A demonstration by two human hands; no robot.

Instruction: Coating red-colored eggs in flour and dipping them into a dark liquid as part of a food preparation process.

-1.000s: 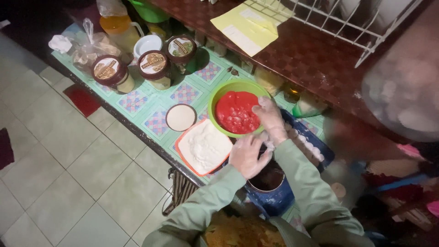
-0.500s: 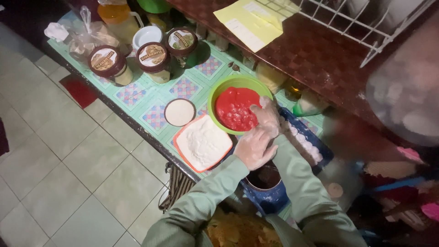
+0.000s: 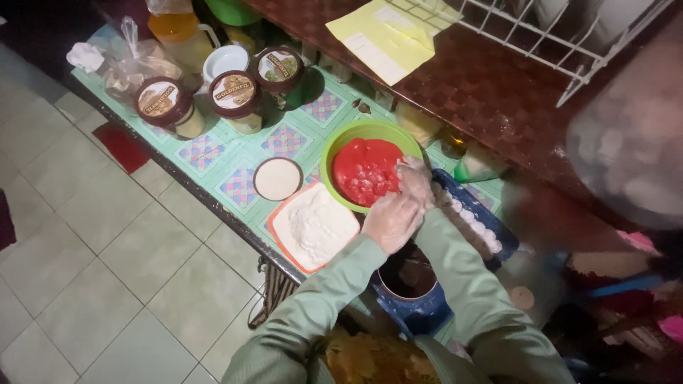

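Both my hands wear clear plastic gloves and green sleeves. My left hand (image 3: 388, 222) is cupped against my right hand (image 3: 416, 181) at the near right rim of a green bowl (image 3: 340, 146) filled with red paste. Whatever lies between the palms is hidden. Just left of my left hand sits an orange square tray (image 3: 274, 222) heaped with white flour. To the right of my hands is a blue tray (image 3: 498, 229) with a row of small white balls. A small round white dish (image 3: 277, 178) stands beside the bowl.
Three brown-lidded jars (image 3: 233, 91) and a plastic bag (image 3: 131, 62) stand at the far left of the green patterned table (image 3: 213, 153). A dark pot in a blue bucket (image 3: 411, 284) sits below my arms. Yellow paper (image 3: 388, 35) and a white wire rack (image 3: 562, 32) lie on the brown counter.
My left hand rose from the flour tray's edge and closed against my right hand at the bowl's rim. The right hand drew back slightly from over the red paste.
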